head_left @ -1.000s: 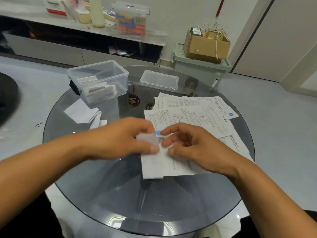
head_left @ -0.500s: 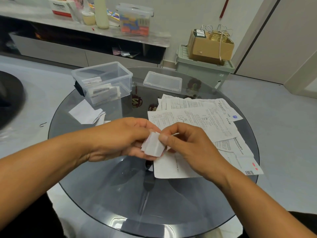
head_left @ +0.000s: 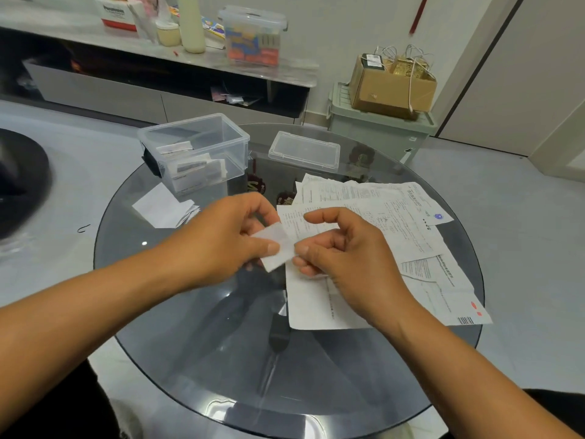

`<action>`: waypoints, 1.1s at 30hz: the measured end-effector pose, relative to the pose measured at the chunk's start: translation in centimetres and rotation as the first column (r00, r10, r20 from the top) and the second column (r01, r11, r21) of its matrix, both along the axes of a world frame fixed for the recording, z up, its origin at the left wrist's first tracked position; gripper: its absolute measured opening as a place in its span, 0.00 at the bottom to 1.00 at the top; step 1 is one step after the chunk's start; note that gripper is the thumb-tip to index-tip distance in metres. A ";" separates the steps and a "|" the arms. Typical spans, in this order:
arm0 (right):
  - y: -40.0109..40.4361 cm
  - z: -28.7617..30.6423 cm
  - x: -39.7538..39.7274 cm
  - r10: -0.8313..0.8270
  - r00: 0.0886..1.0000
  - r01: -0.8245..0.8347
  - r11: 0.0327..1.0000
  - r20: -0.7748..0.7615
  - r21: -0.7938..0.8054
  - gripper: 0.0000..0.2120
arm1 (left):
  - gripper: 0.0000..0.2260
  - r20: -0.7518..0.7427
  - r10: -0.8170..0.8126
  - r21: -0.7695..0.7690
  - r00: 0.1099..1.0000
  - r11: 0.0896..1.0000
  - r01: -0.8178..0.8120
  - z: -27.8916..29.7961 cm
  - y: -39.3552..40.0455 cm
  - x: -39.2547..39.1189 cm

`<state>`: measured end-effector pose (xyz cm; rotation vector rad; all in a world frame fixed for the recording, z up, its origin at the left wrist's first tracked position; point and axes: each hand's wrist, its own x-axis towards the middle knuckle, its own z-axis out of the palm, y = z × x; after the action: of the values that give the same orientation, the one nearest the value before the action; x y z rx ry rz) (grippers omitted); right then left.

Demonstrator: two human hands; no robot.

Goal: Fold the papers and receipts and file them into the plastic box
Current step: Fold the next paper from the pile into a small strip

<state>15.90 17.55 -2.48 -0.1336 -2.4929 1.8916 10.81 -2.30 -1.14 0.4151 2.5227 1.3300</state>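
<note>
Folded receipt (head_left: pixel 276 247) is above the glass bench (head_left: pixel 196 337), pinched by the left hand (head_left: pixel 226 237) and the right hand (head_left: pixel 342 248). Loose papers (head_left: pixel 395 223) lie under the right hand. Plastic box (head_left: pixel 198 150) stands open at far left.

Box (head_left: pixel 202 150) left of lid (head_left: pixel 304 150) (papers (head_left: pixel 380 223) nearer, right).

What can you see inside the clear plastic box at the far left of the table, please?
The lidless plastic box holds several small folded papers, stacked toward its near wall. How many there are, and anything beneath them, is hidden by the overlap. Its lid lies beside it on the glass table.
</note>
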 end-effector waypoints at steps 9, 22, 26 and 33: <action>0.7 -0.5 0.8 0.148 0.974 -0.225 0.627 0.170 0.746 0.41 | 0.20 -0.588 -0.180 -0.563 0.788 0.791 -0.240 -2.4 -2.1 -2.9; 3.6 -0.8 1.3 0.442 0.897 -0.383 0.791 -0.012 0.477 0.17 | 0.47 -0.244 -0.478 -0.442 0.844 0.829 0.342 -1.0 -0.1 -1.1; 5.2 0.1 1.8 0.462 0.884 -0.461 0.844 0.066 0.273 0.13 | 0.34 -0.115 -0.469 -0.276 0.876 0.862 0.425 0.4 -0.7 -0.7; 7.0 1.2 1.7 0.279 0.941 -0.265 0.959 0.189 -0.099 0.15 | 0.33 -0.101 -0.413 -0.153 0.905 0.906 0.396 -1.0 0.8 0.2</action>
<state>17.58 24.53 -1.23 0.0241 -2.6963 2.1753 10.98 -1.51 -2.11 0.9665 2.4211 1.0024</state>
